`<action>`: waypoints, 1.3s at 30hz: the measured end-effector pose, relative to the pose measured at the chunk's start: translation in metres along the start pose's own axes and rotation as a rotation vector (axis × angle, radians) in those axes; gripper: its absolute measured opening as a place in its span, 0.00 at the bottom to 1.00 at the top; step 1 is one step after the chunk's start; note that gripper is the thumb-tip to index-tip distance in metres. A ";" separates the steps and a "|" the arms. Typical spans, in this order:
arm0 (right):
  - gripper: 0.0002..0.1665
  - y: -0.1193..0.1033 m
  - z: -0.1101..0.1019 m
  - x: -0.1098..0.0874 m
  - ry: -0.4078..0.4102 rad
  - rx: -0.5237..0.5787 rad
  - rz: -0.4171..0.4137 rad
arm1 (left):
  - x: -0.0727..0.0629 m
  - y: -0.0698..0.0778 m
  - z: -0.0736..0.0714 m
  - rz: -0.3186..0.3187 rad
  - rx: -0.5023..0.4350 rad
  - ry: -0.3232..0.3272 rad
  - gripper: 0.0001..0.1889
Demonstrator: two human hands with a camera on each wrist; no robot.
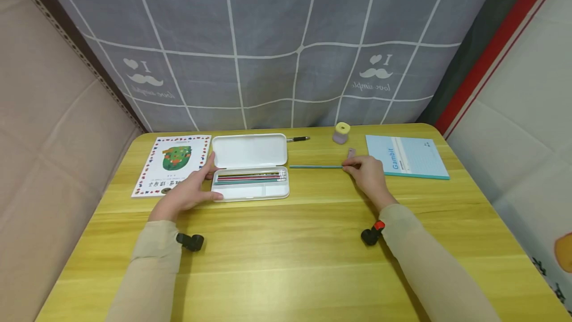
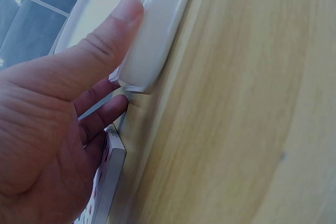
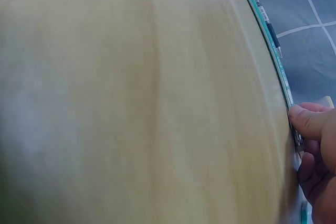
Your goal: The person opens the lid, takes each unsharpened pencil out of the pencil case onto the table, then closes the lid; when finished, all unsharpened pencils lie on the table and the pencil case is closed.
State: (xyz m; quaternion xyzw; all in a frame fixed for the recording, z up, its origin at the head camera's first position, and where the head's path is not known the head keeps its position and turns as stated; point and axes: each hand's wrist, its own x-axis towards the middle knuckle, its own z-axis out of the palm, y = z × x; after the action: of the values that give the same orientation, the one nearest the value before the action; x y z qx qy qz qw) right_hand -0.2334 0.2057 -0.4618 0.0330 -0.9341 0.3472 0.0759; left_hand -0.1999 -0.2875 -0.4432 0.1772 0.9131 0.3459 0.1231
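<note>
A white pencil case [image 1: 250, 192] lies with its lid folded back, several pencils [image 1: 250, 177] in its upper compartment. At its left end is my left hand [image 1: 189, 193]. In the left wrist view the thumb [image 2: 113, 32] rests along the case's side wall, and the fingers [image 2: 105, 111] curl by its end corner. To the right of the case, my right hand [image 1: 368, 175] pinches one end of a thin blue-green pencil [image 1: 315, 166] between thumb and fingertips. This pencil lies level, close over the table, its other end pointing at the case.
A booklet [image 1: 152, 165] with a picture lies left of the case. Behind are a black pen [image 1: 298, 139] and a yellow-topped purple container [image 1: 341, 134]. A small pale piece [image 1: 351, 152] shows behind the right hand, and a blue notebook [image 1: 422, 158] lies at the right.
</note>
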 end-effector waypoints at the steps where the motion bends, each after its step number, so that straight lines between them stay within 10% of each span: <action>1: 0.07 0.000 0.000 0.000 -0.001 -0.002 -0.003 | 0.000 0.000 0.000 -0.001 0.003 0.000 0.65; 22: 0.14 -0.029 0.016 0.001 0.028 0.065 -0.176 | 0.001 -0.001 0.000 0.006 0.003 0.007 0.65; 39: 0.16 -0.095 0.062 0.000 -0.217 0.128 -0.243 | 0.001 -0.004 0.002 0.022 -0.007 0.013 0.65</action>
State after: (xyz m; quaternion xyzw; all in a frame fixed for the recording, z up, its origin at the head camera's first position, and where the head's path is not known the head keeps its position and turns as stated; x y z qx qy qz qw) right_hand -0.2302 0.0938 -0.4471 0.1877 -0.9020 0.3886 0.0137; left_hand -0.2013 -0.2888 -0.4470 0.1845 0.9106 0.3518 0.1138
